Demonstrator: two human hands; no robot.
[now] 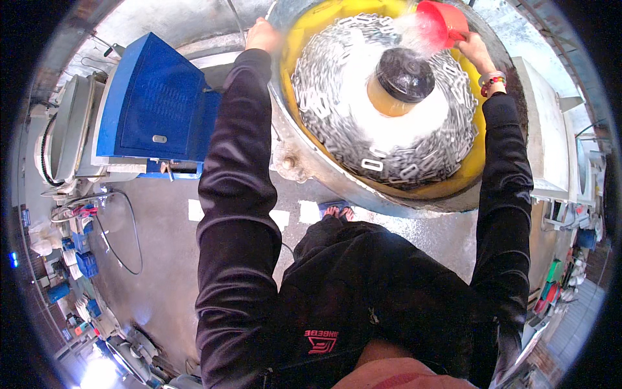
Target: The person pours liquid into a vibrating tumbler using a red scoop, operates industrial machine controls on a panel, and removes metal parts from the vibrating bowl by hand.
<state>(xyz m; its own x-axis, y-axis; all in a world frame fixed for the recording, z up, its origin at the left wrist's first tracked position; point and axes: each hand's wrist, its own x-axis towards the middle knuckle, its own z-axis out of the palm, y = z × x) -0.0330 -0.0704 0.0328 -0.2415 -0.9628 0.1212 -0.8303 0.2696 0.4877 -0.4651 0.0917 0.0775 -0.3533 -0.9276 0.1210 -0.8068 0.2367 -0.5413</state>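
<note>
On my feed the tub (402,200) sits at 1 o'clock, its far edge cut off; the load inside is mostly streaky blur, w/ just a few pale oblong rings (372,164) readable near the tub's 6. Can't ID the whitish stuff (418,35) spilling from the red scoop (445,24), liquid or powder; scoop's top is cropped too. L arm reaches nearly straight up to 11:30, black sleeve to the wrist; R arm goes up the 3 o'clock side, forearm angled in to approx 1:30, beaded bracelet (496,82) at the wrist. R hand (477,52) is closed round the scoop handle, mouth tipped twd 9, over the load beside the dark-capped hub (405,74). L hand (264,35) is at the tub's 10 o'clock rim, fingers looking curled but fuzzy; can't tell if it grips anything. Blue cabinet (159,97) at 10.
</note>
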